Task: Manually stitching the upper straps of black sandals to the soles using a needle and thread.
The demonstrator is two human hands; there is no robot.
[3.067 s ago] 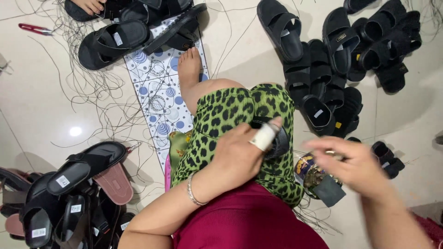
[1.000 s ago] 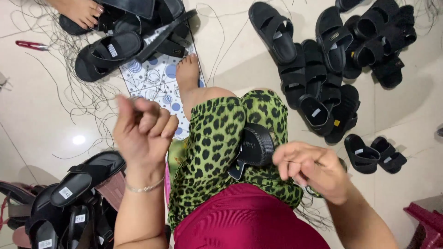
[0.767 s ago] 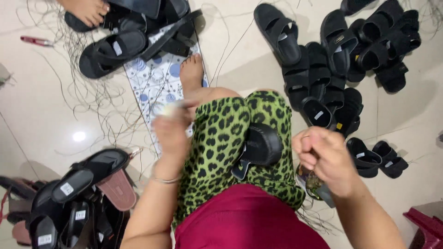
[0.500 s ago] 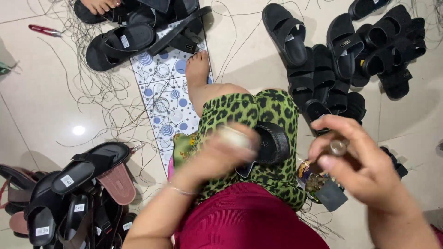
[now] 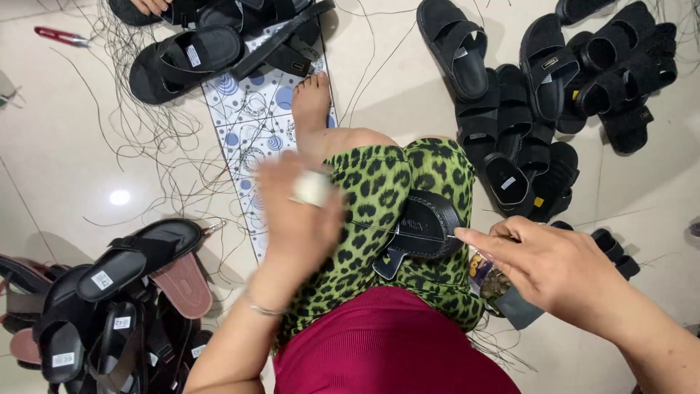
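A black sandal [image 5: 423,230] lies on my lap, on the green leopard-print cloth [image 5: 372,190] over my bent leg. My right hand [image 5: 554,270] pinches at the sandal's right edge, where a thin dark thread [image 5: 397,228] ends. The thread runs taut across the sandal toward my left hand [image 5: 299,219]. That hand is blurred over my left thigh, its fingers curled, with a small white thing [image 5: 312,188] at the fingers. My bare foot [image 5: 313,102] rests on a blue-patterned mat [image 5: 248,124].
Black sandals are heaped at the upper right [image 5: 525,109], the lower left [image 5: 109,306] and the top [image 5: 189,58]. Loose threads [image 5: 138,131] litter the tiled floor. A red-handled tool [image 5: 62,36] lies top left. A small pouch [image 5: 503,292] sits by my right thigh.
My left hand went up high, then swung back down over my thigh. My right hand dropped from in front of me to the sandal's edge.
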